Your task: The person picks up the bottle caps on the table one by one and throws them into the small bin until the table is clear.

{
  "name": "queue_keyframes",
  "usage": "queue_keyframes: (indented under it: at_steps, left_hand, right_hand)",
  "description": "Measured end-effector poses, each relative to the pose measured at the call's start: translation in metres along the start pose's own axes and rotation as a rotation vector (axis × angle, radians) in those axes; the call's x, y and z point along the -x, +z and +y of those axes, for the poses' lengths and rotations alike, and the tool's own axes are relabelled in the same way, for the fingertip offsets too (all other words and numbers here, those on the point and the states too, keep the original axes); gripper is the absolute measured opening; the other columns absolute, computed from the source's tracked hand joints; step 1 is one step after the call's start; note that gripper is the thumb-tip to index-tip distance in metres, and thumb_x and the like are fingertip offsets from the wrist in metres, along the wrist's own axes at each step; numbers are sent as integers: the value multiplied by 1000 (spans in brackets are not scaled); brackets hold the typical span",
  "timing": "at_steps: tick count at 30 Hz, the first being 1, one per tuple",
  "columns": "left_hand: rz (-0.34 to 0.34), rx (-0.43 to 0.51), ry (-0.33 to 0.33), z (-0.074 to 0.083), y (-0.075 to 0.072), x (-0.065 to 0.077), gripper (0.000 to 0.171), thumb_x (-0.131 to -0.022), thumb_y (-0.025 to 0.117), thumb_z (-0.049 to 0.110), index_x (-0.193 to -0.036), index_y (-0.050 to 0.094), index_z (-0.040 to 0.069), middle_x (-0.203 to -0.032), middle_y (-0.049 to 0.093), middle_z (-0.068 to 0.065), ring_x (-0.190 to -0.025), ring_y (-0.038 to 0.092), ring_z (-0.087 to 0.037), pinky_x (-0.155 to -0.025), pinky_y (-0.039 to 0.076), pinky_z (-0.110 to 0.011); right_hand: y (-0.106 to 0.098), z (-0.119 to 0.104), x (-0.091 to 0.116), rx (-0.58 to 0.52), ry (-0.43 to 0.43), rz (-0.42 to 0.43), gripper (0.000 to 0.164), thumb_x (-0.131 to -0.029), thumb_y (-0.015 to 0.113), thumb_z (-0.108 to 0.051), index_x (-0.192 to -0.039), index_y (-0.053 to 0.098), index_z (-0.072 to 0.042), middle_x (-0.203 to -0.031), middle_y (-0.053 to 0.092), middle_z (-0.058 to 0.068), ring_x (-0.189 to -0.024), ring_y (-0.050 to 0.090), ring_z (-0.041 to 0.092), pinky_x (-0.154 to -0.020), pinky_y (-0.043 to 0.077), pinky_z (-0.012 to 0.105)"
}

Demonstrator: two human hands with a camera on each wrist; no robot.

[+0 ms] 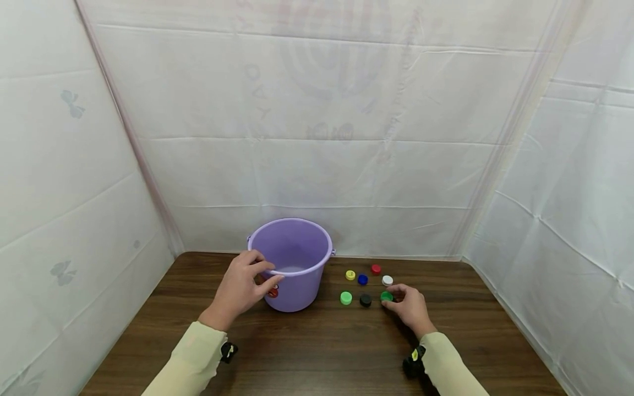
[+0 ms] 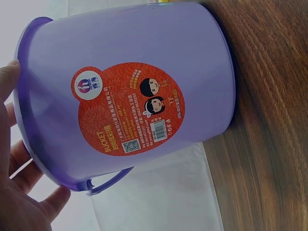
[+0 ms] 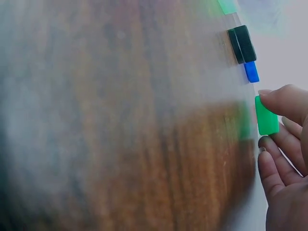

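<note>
A purple bucket (image 1: 297, 291) with a red label (image 2: 130, 108) stands upright on the wooden table. My left hand (image 1: 241, 283) grips its near-left rim, thumb outside and fingers over the edge. To the right, my right hand (image 1: 411, 309) has its thumb and fingertips around a green bottle cap (image 1: 386, 296) at table level. In the right wrist view, the thumb lies against one side of that green cap (image 3: 266, 115), fingers at the other. Beside it lie a black cap (image 1: 365, 300) and a light green cap (image 1: 345, 298).
Behind those lie a yellow cap (image 1: 350, 275), a blue cap (image 1: 363, 279), a red cap (image 1: 376, 269) and a white cap (image 1: 387, 280). White sheeting (image 1: 322, 165) walls the brown table (image 1: 317, 352) at the back and both sides.
</note>
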State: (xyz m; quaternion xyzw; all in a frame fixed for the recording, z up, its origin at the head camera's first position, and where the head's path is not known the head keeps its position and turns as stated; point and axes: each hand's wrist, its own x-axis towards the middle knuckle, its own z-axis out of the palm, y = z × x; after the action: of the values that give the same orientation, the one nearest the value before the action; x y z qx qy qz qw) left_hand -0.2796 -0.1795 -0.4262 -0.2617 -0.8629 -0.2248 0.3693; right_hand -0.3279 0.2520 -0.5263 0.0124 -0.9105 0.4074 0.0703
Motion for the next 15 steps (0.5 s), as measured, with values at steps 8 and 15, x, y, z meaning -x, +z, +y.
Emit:
queue_keyframes:
  at_steps: [8, 15]
  left_hand:
    - [-3, -1, -9, 1, 0, 0, 25, -75, 92, 34, -84, 79, 15, -86, 58, 2, -81, 52, -15, -76, 47, -36]
    - [-6, -4, -10, 1, -1, 0, 25, -75, 92, 34, -84, 79, 15, -86, 58, 2, -81, 52, -15, -77, 47, -37]
  right_hand:
    - [-2, -5, 1, -38, -6, 7, 36, -82, 87, -14, -112, 73, -1, -106, 74, 13, -95, 72, 25, -84, 59, 39]
    - [-3, -9, 1, -88, -12, 1, 37, -82, 86, -13, -114, 72, 0, -108, 74, 16, -96, 73, 27, -82, 61, 35]
